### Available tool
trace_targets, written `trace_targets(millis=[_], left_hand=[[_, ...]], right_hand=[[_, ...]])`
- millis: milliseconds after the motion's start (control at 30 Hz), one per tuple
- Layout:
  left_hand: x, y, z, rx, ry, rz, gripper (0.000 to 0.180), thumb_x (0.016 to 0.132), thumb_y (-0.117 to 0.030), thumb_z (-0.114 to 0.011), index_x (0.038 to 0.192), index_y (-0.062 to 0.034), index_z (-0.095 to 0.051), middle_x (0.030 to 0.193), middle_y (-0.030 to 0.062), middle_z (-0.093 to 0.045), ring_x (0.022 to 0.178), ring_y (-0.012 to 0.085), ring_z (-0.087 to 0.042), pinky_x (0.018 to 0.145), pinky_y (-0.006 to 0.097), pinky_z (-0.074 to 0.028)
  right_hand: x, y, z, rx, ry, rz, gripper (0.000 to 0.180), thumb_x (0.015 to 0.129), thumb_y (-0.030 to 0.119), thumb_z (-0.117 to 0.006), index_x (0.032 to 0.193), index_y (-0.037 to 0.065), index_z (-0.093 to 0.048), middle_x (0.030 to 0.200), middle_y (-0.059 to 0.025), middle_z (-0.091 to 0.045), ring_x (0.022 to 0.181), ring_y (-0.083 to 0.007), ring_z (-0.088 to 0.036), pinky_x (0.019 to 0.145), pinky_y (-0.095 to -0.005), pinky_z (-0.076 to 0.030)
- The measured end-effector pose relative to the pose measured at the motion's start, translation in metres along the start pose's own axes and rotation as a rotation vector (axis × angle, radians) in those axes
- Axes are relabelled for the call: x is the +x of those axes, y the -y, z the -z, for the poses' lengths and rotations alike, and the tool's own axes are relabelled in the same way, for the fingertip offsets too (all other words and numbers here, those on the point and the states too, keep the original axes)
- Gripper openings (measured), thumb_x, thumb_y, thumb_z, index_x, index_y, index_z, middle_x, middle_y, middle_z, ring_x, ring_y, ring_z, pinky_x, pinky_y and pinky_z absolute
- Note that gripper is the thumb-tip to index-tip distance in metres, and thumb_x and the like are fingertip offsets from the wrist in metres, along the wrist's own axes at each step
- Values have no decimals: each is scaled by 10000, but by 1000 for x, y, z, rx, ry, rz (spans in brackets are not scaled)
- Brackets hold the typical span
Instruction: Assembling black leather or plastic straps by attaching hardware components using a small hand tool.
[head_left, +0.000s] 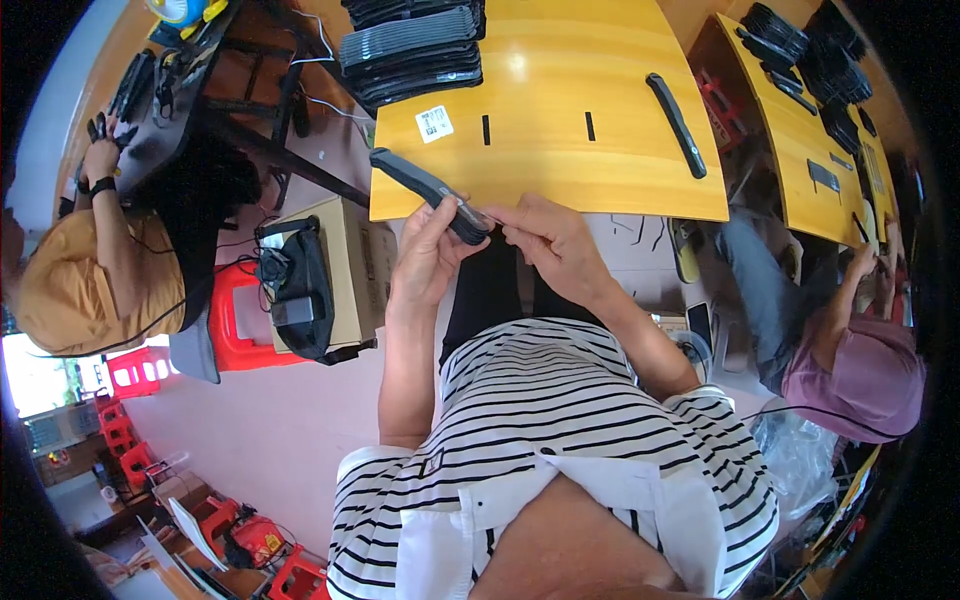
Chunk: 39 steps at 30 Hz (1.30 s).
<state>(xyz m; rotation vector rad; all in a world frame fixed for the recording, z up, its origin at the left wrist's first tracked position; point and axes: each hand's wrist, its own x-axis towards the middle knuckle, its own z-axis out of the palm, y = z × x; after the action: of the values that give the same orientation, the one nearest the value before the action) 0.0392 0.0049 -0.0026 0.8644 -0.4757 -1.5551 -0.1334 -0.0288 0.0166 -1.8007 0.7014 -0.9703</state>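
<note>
My left hand (428, 245) is closed around a long dark grey padded strap-like piece (410, 178) with a rounded near end. Its far end rests over or just above the table's near left corner; I cannot tell which. At the rounded end, my right hand (555, 240) pinches with thumb and forefinger. Whatever lies between those fingertips is too small to make out. A similar dark strap-like piece (677, 125) lies by the right edge of the yellow wooden table (540, 100). Neat piles of such dark pieces (410, 50) stand at the far left.
A white printed label (434, 124) and two short black strips (486, 130) lie on the table. To the left are a cardboard box (345, 250), a black bag (305, 290) and a red stool (235, 320). Co-workers sit on both sides, the right one at another yellow table (770, 140).
</note>
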Motion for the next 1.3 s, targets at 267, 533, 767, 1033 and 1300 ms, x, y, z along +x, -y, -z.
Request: trace_targets(millis=[267, 533, 767, 1033, 1300], left_hand=[[-1, -1, -3, 58, -69, -98, 219, 888, -223, -521, 1001, -37, -546, 854, 106, -636, 740, 146, -638, 636, 290, -563], [-3, -2, -5, 78, -95, -106, 224, 886, -229, -526, 998, -36, -550, 850, 114, -638, 748, 149, -638, 645, 290, -560], [-4, -3, -4, 77, -85, -86, 231, 884, -232, -529, 1001, -34, -546, 846, 113, -638, 741, 147, -638, 643, 286, -559], [-5, -2, -4, 47, -81, -66, 226, 886, -224, -525, 994, -26, -545, 841, 116, -637, 721, 146, -641, 635, 289, -563], [-3, 5, -18, 116, -105, -153, 179, 887, -165, -522, 982, -15, -545, 846, 75, -634, 705, 113, -632, 617, 268, -565]], right_hand=[[-10, 0, -9, -125, -72, 82, 474, 752, -44, -537, 1195, 125, -537, 709, -123, -518, 655, -244, -551, 607, -302, -452], [-9, 5, -7, -231, -35, 64, 478, 752, -41, -531, 1194, 142, -543, 683, -111, -520, 609, -238, -541, 587, -315, -450], [-9, -1, -4, -102, 11, 19, 462, 756, -30, -538, 1183, 145, -550, 654, -109, -514, 600, -227, -541, 574, -305, -441], [-11, 2, -3, -267, -1, 90, 458, 749, -23, -531, 1178, 135, -550, 744, -112, -552, 661, -241, -571, 591, -326, -461], [-10, 13, -9, -513, -18, 72, 482, 737, -45, -520, 1185, 131, -538, 862, -104, -584, 708, -259, -578, 614, -316, -473]])
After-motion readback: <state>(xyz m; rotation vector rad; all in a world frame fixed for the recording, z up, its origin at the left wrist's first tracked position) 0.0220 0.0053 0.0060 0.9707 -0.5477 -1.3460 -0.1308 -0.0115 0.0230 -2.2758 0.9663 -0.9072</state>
